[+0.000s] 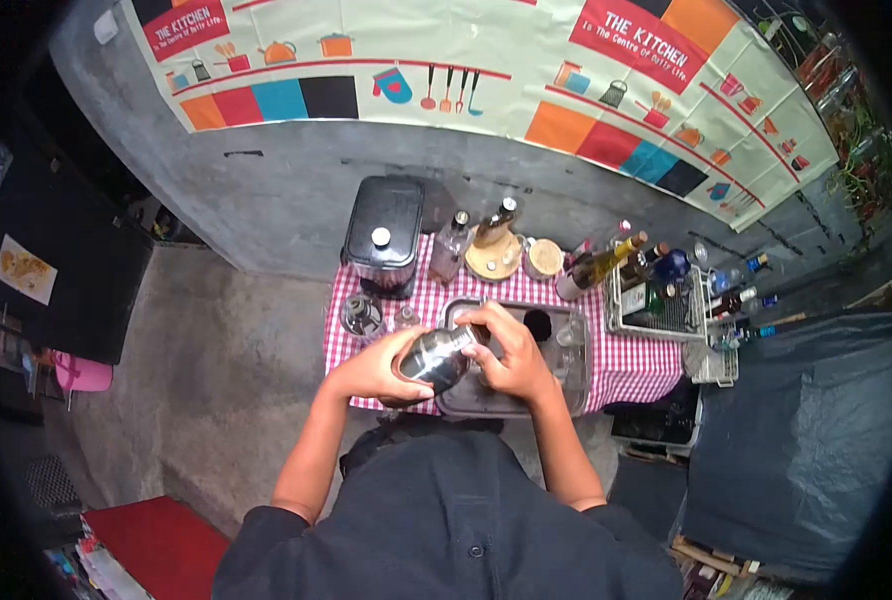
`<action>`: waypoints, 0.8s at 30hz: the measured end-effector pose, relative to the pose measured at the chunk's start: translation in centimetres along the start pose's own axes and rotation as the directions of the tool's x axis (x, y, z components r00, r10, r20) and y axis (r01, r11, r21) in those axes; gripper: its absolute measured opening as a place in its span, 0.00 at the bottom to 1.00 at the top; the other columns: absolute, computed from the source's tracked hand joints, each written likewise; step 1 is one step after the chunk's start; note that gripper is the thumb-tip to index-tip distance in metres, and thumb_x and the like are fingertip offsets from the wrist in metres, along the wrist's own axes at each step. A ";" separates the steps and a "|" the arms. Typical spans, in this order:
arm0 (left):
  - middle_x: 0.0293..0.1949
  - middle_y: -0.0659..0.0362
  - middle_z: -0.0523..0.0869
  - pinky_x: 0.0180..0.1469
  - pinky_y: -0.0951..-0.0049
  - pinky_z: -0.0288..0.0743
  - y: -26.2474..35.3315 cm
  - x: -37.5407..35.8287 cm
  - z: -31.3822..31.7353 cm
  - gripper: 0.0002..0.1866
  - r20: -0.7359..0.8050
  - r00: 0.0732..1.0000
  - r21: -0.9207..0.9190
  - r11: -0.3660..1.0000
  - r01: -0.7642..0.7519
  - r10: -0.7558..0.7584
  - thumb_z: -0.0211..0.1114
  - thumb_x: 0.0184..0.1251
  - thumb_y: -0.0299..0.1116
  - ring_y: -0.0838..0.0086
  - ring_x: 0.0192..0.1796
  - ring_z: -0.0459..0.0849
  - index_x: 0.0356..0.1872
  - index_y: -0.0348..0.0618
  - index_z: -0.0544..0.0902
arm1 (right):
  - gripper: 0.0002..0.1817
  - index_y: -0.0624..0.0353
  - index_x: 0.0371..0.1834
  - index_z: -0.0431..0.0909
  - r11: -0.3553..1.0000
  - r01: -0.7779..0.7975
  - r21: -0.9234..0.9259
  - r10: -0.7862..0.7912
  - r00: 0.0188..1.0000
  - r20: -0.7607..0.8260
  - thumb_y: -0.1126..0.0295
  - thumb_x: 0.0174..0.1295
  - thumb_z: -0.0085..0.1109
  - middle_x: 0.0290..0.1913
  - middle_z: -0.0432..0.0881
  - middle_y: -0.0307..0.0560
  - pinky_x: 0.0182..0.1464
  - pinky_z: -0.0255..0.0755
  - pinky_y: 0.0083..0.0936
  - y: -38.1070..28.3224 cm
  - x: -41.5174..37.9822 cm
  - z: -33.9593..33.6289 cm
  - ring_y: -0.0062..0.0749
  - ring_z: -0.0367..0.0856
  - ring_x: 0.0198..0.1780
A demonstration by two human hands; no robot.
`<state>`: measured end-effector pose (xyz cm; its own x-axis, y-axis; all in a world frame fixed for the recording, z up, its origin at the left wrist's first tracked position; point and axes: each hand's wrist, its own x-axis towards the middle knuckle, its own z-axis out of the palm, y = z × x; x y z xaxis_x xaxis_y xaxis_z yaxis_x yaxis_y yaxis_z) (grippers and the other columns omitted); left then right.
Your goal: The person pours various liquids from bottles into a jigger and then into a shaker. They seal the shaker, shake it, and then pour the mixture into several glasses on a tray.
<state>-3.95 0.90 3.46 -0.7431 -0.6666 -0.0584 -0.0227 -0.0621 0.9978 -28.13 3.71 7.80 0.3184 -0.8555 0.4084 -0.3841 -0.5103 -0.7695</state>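
Observation:
A rounded, dark, shiny bottle (434,360) is held tilted over the front of the table, its narrow end up and to the right. My left hand (371,370) wraps around the wide body from the left. My right hand (511,352) has its fingers closed around the narrow end; whether a cap is there is hidden by the fingers. Below both hands lies a grey tray (578,390) with a dark round thing (537,323) and clear glasses (570,335) in it.
The checked tablecloth (621,375) carries a black-lidded container (384,225), a clear bottle (450,247), a wooden plate (493,258), a mug (544,258) and a glass vessel (362,315). Several bottles stand at the right, some in a white rack (656,328). A grey wall (286,200) rises behind.

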 end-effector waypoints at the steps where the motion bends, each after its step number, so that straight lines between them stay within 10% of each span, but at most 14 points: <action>1: 0.57 0.54 0.78 0.64 0.69 0.68 2.2 -0.5 -0.3 0.46 0.002 1.000 0.123 0.992 0.029 -0.030 0.82 0.45 0.35 0.72 0.61 0.75 0.67 0.33 0.67 | 0.16 0.63 0.48 0.77 1.000 -0.012 0.006 0.012 1.000 0.002 0.68 0.59 0.63 0.36 0.75 0.53 0.43 0.71 0.33 -0.3 0.0 0.4 0.47 0.77 0.38; 6: 0.56 0.53 0.79 0.64 0.69 0.69 1.4 -2.0 -1.9 0.46 0.067 0.998 0.248 0.968 -0.031 0.015 0.82 0.44 0.39 0.71 0.60 0.76 0.65 0.33 0.68 | 0.18 0.62 0.50 0.77 0.999 0.047 0.026 -0.049 0.994 0.094 0.66 0.57 0.65 0.38 0.77 0.51 0.43 0.71 0.33 -2.9 0.6 0.6 0.44 0.77 0.38; 10: 0.56 0.54 0.79 0.64 0.69 0.68 1.3 -3.0 -2.8 0.46 0.186 0.980 -0.124 0.988 0.089 -0.065 0.82 0.44 0.39 0.71 0.60 0.76 0.65 0.34 0.69 | 0.22 0.62 0.52 0.77 0.998 -0.057 -0.003 0.056 0.974 0.221 0.64 0.57 0.66 0.39 0.79 0.52 0.45 0.72 0.35 -4.3 0.7 1.0 0.45 0.78 0.40; 16: 0.53 0.48 0.81 0.59 0.66 0.74 3.9 -3.9 -2.0 0.45 0.064 0.997 0.448 0.891 -0.075 0.051 0.81 0.41 0.41 0.61 0.55 0.82 0.63 0.35 0.70 | 0.22 0.64 0.50 0.76 0.988 0.066 -0.137 -0.034 0.974 0.224 0.61 0.58 0.66 0.40 0.80 0.54 0.46 0.73 0.39 -4.9 0.8 1.8 0.49 0.79 0.40; 24: 0.53 0.46 0.81 0.57 0.59 0.76 1.8 -2.4 0.5 0.57 -0.105 0.963 0.492 0.855 -0.165 0.247 0.84 0.36 0.41 0.52 0.55 0.82 0.71 0.39 0.61 | 0.33 0.62 0.61 0.70 0.992 -0.124 0.027 0.124 0.992 0.010 0.59 0.55 0.71 0.52 0.75 0.53 0.53 0.73 0.36 -2.6 -1.7 2.6 0.42 0.78 0.55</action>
<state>-2.56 2.73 5.42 -0.6513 -0.7355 0.1870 -0.2256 0.4228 0.8777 -25.44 6.73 7.89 0.2771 -0.9112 0.3049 -0.3973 -0.3975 -0.8271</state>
